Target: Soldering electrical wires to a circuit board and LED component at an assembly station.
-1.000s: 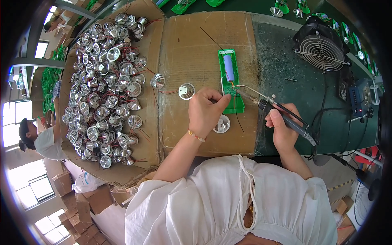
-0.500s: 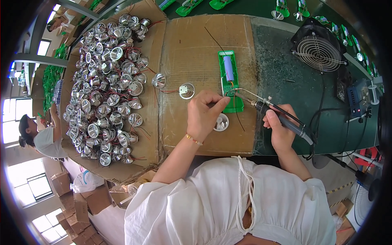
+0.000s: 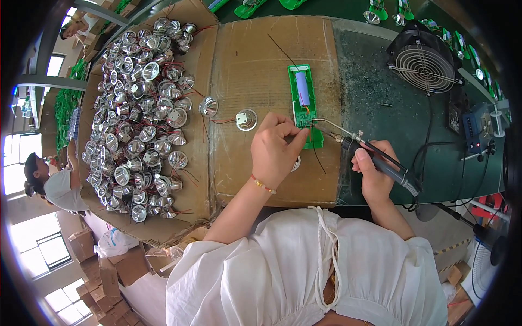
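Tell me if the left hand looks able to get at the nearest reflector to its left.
Probably yes: nothing stands between the left hand and the reflector on the cardboard, though the fingers would have to leave the green case.

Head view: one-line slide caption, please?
Left hand pinched beside a green housing, right hand holding a soldering iron; silver reflectors heaped at left.

reflector (image 3: 297, 163): mostly behind left hand (image 3: 273, 148) | green casing (image 3: 294, 3): cut by top edge
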Demonstrator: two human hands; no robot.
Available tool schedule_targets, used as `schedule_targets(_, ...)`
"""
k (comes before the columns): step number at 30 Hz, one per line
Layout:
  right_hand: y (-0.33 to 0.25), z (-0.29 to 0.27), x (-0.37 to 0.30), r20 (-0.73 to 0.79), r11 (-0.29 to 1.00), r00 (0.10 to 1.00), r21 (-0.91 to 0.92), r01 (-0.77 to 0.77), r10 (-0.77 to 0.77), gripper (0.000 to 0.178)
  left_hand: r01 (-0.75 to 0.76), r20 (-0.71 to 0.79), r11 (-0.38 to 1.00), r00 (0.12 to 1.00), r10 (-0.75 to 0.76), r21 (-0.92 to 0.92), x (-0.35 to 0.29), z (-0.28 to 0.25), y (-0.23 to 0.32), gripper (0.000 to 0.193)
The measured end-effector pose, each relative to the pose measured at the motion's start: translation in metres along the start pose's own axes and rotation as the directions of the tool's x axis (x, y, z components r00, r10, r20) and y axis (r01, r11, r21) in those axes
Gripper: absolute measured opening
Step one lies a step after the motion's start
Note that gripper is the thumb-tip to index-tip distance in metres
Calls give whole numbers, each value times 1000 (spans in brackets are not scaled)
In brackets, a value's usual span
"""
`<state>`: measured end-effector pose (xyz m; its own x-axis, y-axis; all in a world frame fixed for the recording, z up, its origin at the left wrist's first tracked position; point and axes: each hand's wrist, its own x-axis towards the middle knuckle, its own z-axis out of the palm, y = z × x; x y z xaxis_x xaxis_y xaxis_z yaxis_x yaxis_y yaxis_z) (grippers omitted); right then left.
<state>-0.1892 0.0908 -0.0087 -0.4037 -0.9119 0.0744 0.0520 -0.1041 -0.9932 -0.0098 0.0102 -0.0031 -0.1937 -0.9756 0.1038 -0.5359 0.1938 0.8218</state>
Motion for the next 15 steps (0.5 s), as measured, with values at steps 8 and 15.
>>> schedule_targets(8,3,1,-1,24,999,1000,-37,-19,20,16,-19,-21,1000,1000,20,23,3,3,-2,11)
schedule_targets(15,-1,0,-2,-13,998,1000,66,-3,4,15,-13,-2,1000,1000,13,5,6,5,-3,12)
